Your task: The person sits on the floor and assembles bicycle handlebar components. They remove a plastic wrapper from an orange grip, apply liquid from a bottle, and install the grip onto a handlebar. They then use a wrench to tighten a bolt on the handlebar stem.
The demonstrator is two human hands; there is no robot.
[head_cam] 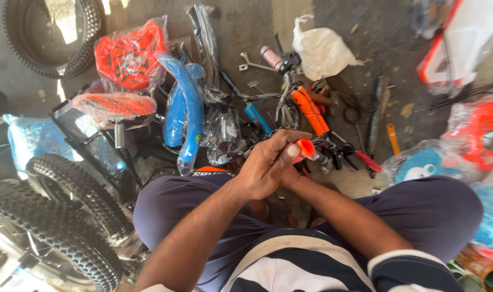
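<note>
My left hand (268,162) is wrapped around an orange handlebar grip (304,148), thumb pressed on its end. My right hand (294,174) sits underneath it, mostly hidden by the left hand, and what it holds cannot be made out. The grip is on a black handlebar (333,147) of a small bicycle lying in front of my knees. An orange frame tube (310,111) and a pink grip (270,55) on the far handlebar end show beyond my hands.
Blue mudguards in plastic wrap (182,111), an orange plastic plate in wrap (128,54), an orange saddle (114,105), knobby tyres (52,216), a wrench (254,65), a white bag (321,50) and a red-handled tool (368,161) lie on the concrete floor.
</note>
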